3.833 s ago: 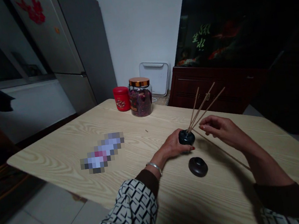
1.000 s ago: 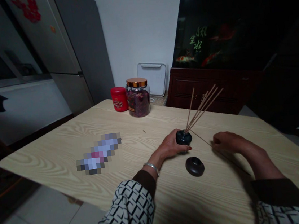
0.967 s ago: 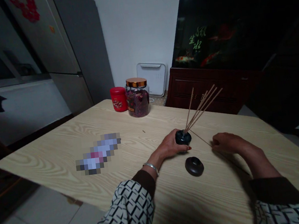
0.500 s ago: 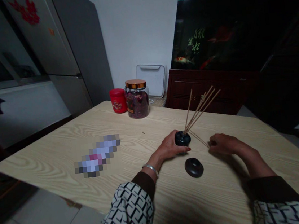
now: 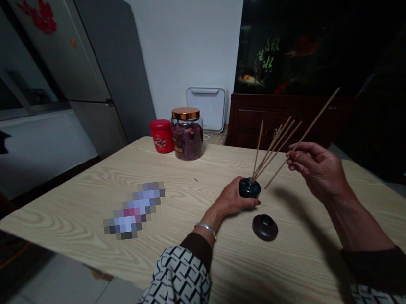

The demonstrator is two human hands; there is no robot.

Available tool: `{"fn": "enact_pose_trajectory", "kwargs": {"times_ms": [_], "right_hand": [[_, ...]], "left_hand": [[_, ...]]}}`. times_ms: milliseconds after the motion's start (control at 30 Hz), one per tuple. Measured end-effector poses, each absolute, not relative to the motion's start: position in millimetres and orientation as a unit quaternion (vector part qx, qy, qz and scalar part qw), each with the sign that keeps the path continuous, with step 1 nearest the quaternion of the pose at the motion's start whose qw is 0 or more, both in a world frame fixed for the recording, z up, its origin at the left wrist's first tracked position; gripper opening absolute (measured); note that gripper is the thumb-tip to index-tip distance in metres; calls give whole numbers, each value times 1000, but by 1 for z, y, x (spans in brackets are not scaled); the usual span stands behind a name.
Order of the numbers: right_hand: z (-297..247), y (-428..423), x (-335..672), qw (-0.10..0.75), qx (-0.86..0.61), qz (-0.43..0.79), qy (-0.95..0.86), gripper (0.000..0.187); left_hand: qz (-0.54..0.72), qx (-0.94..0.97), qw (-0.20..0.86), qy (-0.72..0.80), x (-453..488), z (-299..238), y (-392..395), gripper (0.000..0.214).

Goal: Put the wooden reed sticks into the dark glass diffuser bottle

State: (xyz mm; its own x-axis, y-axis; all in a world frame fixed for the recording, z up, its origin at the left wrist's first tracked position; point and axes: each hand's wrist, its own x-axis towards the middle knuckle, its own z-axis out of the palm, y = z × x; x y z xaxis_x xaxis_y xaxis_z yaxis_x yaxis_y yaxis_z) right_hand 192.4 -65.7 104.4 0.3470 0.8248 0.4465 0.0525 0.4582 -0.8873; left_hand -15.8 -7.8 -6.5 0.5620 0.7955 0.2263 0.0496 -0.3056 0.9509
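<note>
My left hand [image 5: 232, 197] is wrapped round a small dark, glossy holder [image 5: 250, 189] standing on the table. Several thin brown sticks [image 5: 272, 148], which look like incense or reed sticks, fan out of its top toward the upper right. My right hand [image 5: 318, 167] pinches one single stick [image 5: 319, 114] between thumb and fingers, tilted, its lower end just right of the holder and apart from it. In front of the holder lies a round dark brown lid [image 5: 265, 227] with a raised centre.
A red canister [image 5: 162, 136] and a copper-lidded jar [image 5: 188, 136] of dried purple-red petals stand at the back of the wooden table [image 5: 178, 189]. A blurred-out packet [image 5: 136, 210] lies at left. Behind are a fridge [image 5: 119, 68] and a fish tank [image 5: 296, 37].
My right hand has risen and turned, lifting the single stick from the tabletop beside the holder to a slant pointing up and right. My left hand still grips the holder.
</note>
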Motion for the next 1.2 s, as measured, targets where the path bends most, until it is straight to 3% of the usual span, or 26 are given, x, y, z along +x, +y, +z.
{"fn": "enact_pose_trajectory", "kwargs": {"times_ms": [300, 800, 1067, 1200], "right_hand": [[99, -69, 164, 677, -441, 172, -563, 20], [66, -60, 153, 464, -552, 148, -676, 21], [67, -58, 162, 414, -556, 229, -684, 31], [78, -64, 177, 326, -557, 279, -711, 36]], "left_hand": [[362, 730, 496, 300, -15, -9, -6, 69], [365, 743, 477, 297, -14, -9, -5, 63], [357, 741, 476, 312, -17, -3, -8, 66], [353, 736, 484, 315, -17, -1, -10, 67]]}}
